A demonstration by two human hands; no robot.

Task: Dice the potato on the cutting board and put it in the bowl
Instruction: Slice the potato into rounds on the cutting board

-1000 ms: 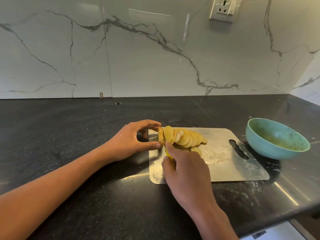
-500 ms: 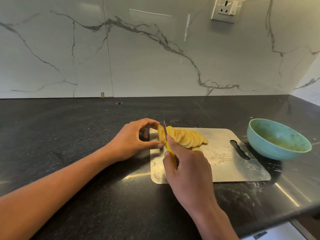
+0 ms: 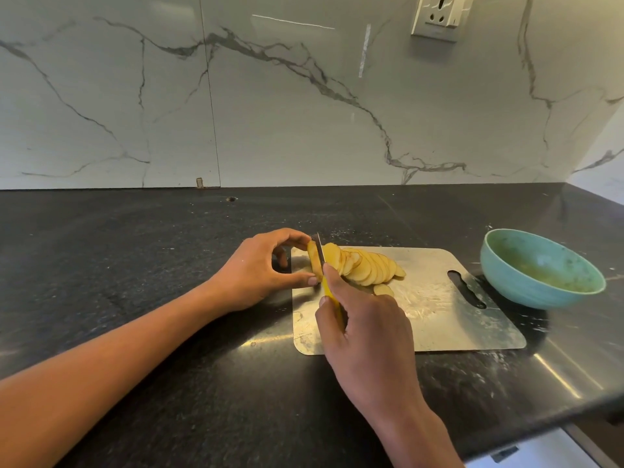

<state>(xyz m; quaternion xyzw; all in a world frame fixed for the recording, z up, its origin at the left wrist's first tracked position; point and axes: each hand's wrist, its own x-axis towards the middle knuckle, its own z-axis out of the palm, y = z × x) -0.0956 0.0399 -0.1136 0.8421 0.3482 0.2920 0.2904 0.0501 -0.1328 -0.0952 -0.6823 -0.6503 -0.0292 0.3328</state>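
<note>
- Spanning the whole lower view, a black speckled countertop [image 3: 135, 265] carries every item inspected; pale streaks and white flecks mark its right-hand part.
- Behind it stands a white marble-look wall [image 3: 304, 113] with grey veins, and a white power socket [image 3: 439, 15] is mounted near the top right.
- A metal cutting board [image 3: 456, 319] lies flat on the countertop, right of centre, its slot handle at the right end; its surface is smeared and scuffed.
- A teal bowl [image 3: 506, 282] sits on the countertop just beside the board's right end, tilted slightly toward the camera, with yellowish residue inside.
- The right hand [image 3: 368, 336] is closed around a yellow-handled knife [image 3: 320, 255], index finger laid along the top; the handle is mostly hidden by the hand.
- The left hand [image 3: 256, 268] pinches the uncut end piece of the potato [image 3: 312, 260] between curled fingers above and thumb below, at the board's far left corner.
- The knife blade stands on edge, point away from the person, set between the end piece and the cut slices.
- The potato slices [image 3: 364, 268] lean in an overlapping row to the right of the blade, on the board's far left part; one slice lies flat just in front of the row.
- No potato pieces are visible in the bowl.
</note>
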